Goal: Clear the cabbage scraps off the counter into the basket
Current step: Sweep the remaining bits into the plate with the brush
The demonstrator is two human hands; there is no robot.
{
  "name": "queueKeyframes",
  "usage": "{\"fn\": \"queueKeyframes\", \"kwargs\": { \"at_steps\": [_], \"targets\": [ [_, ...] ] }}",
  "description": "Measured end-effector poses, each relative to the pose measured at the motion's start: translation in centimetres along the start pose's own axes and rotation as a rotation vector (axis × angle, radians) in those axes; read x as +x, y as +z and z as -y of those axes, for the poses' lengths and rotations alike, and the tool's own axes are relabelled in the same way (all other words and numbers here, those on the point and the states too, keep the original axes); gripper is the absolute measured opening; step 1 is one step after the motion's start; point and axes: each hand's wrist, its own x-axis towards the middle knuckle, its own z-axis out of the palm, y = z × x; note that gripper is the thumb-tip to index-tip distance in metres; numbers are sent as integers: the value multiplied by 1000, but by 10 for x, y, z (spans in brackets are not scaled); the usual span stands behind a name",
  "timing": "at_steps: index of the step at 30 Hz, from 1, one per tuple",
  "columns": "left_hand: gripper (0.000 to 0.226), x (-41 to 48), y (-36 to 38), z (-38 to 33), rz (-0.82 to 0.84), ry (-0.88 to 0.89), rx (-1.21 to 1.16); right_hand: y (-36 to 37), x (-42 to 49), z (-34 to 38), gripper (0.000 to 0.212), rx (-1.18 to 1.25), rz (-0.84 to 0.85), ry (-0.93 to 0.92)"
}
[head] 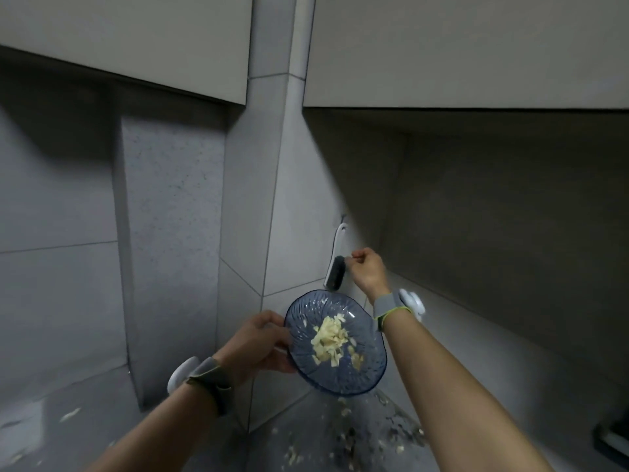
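light, limp cabbage scraps (332, 340) lay heaped in the fragile blue dish (367, 373), pinched at its rim by the left grip (262, 342), with more strewn on the counter (306, 420) below, while the right grip (366, 269) curled by the wall brush (335, 274), hold unclear.

Left hand (262, 342) grips a blue glass plate (367, 376) of cabbage scraps (330, 338). Right hand (369, 270), fingers curled, is at the wall-hung brush (335, 274). Loose scraps (347, 412) litter the counter (299, 424).

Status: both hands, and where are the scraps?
Left hand grips blue plate, cabbage pile on it. Right hand curled at hanging brush, grip unclear. Loose scraps on counter; no basket in view.
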Motion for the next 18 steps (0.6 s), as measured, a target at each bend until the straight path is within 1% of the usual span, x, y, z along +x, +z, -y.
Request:
{"fn": "queueKeyframes", "kwargs": {
  "at_steps": [3,7,14,18],
  "targets": [
    [23,11,2,-5,-36,9,34,6,15,-1,34,-55,30,0],
    [17,22,7,-13,-97,16,73,17,26,0,40,-149,89,-27],
    [18,32,26,-27,-137,25,162,29,35,-1,42,-262,165,-64],
    [19,31,30,-25,-127,15,138,32,33,-6,35,-242,152,-68]
  ]
}}
